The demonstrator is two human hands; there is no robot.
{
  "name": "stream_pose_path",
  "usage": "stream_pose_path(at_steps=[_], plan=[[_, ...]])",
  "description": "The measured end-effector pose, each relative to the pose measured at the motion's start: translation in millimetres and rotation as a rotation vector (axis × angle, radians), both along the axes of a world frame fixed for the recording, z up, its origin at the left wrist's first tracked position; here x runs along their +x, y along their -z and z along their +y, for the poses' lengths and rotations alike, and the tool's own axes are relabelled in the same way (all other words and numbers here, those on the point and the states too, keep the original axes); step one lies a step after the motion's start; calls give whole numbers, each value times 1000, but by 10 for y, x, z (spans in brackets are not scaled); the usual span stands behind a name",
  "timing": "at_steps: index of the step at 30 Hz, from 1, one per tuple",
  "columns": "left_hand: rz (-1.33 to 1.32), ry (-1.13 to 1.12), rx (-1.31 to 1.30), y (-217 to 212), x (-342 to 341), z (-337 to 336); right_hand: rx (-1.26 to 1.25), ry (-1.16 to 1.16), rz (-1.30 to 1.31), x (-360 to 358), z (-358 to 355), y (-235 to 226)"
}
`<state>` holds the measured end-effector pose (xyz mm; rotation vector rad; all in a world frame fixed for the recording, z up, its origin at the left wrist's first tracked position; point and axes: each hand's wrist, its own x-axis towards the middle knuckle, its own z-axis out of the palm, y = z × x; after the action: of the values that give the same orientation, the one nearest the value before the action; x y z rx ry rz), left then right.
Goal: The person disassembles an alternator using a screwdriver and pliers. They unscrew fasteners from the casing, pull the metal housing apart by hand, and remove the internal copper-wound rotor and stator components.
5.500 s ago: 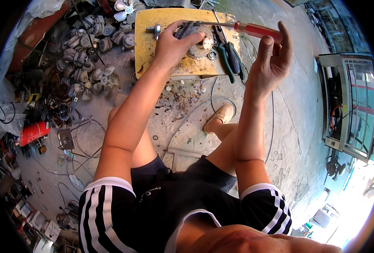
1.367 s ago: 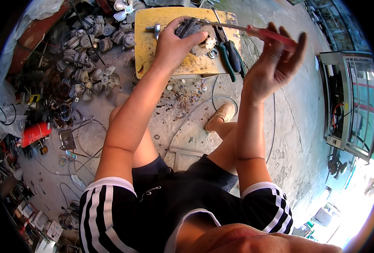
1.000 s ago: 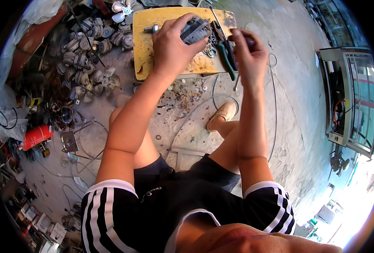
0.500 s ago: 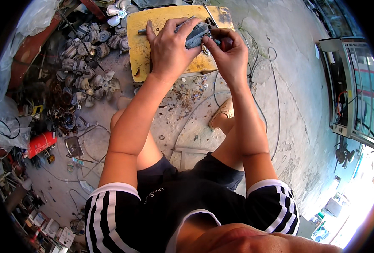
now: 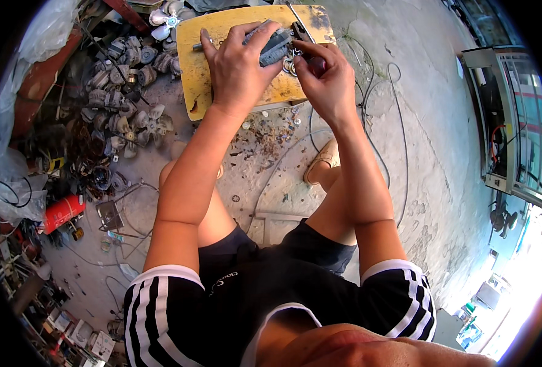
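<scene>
while the left hand (image 5: pixel 237 67) keeps grasping the grey motor (image 5: pixel 275 48) on the yellow worktop (image 5: pixel 200 73), the right hand (image 5: pixel 323 79), earlier raised with the red screwdriver, now pinches it at the motor.

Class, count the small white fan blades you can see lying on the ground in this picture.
2: one white fan blade at the top beside the yellow board, another lower left among the motors. More may be hidden in the pile.

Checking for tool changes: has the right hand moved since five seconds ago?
Yes. The right hand, earlier raised right of the yellow board, has come leftward onto it, beside the grey motor.
</scene>
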<state>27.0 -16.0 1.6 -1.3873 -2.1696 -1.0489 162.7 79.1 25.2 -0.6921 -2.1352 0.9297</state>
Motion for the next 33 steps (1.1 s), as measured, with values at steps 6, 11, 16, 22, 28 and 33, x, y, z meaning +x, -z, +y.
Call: stream_pose_path(at_steps=[6, 11, 16, 22, 28, 33], plan=[[17, -10, 6, 1, -33, 26, -26, 24, -69, -27, -32, 81], [21, -25, 1, 34, -45, 56, -66, 10, -75, -23, -46, 43], [18, -37, -12, 48, -39, 71, -53, 4, -68, -35, -35, 106], [-1, -23, -17, 63, -34, 68, -83, 16, -117, -48, 26, 163], [0, -53, -34, 98, -54, 81, -88, 37, -55, -55, 19, 138], [-8, -60, -52, 115, -55, 73, -83, 15, -68, -78, -30, 65]])
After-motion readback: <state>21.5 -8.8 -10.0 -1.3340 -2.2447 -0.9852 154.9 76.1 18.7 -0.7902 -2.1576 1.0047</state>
